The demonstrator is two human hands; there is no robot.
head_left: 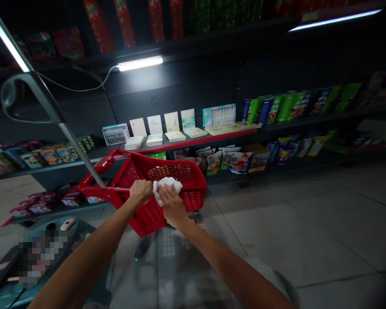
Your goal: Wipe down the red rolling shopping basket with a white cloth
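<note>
A red plastic shopping cart (193, 180) with perforated basket walls stands in front of me. My left hand (141, 190) is closed around the near rim of its basket. A white cloth (169, 182) lies over that rim to the right of it, and my right hand (172, 204) presses the cloth against the rim from above. Part of the cloth is hidden under my right fingers. The cart's red handle (106, 165) is to the left, behind a long metal pole (80, 150) with a grey loop grip (28, 98).
Dark shelves behind the cart hold boxed sets, white notebooks (172, 136), green and blue packs (286, 107) and snack bags (239, 162). A lit tube lamp (140, 63) hangs under the upper shelf. At lower left stands a blue-grey tub-like object (93, 257) with items on top. The floor is tiled.
</note>
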